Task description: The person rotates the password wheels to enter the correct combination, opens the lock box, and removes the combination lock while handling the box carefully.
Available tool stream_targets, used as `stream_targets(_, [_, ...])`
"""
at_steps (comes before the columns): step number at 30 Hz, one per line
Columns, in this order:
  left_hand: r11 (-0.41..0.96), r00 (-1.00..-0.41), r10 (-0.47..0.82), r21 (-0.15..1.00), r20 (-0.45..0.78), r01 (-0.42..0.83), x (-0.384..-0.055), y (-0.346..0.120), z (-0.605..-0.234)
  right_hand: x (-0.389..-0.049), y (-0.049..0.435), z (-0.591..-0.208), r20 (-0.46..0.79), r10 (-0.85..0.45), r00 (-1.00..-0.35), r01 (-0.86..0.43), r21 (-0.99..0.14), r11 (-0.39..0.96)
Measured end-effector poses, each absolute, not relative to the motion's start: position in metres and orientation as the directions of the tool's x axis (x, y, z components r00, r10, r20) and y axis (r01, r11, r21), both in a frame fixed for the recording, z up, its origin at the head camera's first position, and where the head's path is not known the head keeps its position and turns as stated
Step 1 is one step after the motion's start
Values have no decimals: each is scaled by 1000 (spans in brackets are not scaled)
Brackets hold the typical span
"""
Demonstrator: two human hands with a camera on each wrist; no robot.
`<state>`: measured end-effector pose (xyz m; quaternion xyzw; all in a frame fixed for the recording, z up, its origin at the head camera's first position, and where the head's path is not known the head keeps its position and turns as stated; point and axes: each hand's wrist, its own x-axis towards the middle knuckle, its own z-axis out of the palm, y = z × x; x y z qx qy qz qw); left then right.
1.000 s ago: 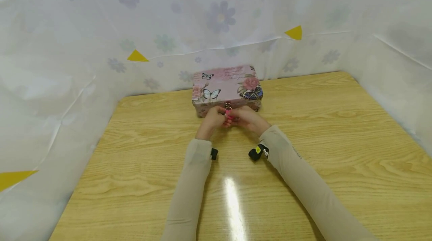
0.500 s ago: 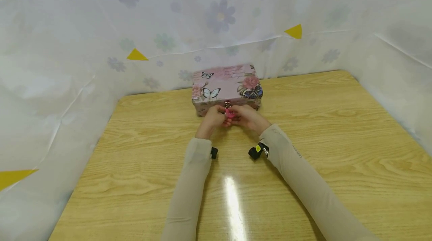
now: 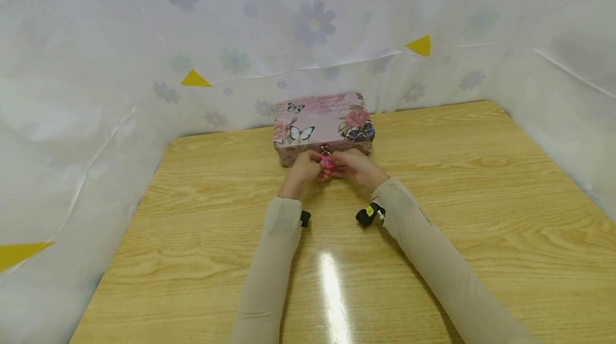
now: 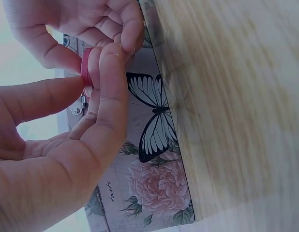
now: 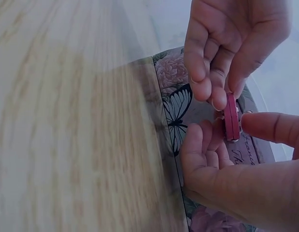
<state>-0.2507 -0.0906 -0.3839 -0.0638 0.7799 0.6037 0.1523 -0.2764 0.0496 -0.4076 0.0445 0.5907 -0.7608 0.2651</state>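
A pink box (image 3: 317, 122) with butterflies and roses stands at the back of the table, its lid down. From the metal clasp (image 3: 324, 147) on its front hangs a small pink padlock (image 3: 326, 161), the shackle ring visible above the body. My left hand (image 3: 303, 170) pinches the padlock between thumb and fingers. From the other side my right hand (image 3: 357, 167) holds it too; in the right wrist view its thumb (image 5: 268, 126) lies at the padlock's face, with the fingers curled behind. The fingers cover part of the padlock (image 4: 85, 66) in the left wrist view.
The wooden table (image 3: 202, 226) reaches forward to a white flowered curtain (image 3: 269, 23) just behind the box. Yellow tape pieces (image 3: 418, 45) mark the curtain. A black wrist strap (image 3: 368, 215) sits by the right sleeve.
Both hands stay at the padlock. The right hand and wrist have shifted very slightly right, and the fingers at the padlock have changed position a little. The box has not moved.
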Motion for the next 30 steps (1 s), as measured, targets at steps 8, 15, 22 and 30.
stream_targets(8, [241, -959, 100, 942, -264, -234, -269, -96, -409, -278, 50, -409, -385, -367, -846, 457, -880, -131])
stream_targets(15, [277, -942, 81, 915, -326, -293, -253, -90, -384, -277, 51, -410, -365, -379, -850, 432, -896, -106])
stream_targets(22, [209, -957, 104, 947, -270, -244, -270, -96, -408, -279, 52, -410, -310, -410, -858, 383, -918, -107])
stream_targets(30, [139, -956, 83, 953, -283, -270, -292, -98, -444, -280, 53, -411, -300, -408, -862, 353, -934, -60])
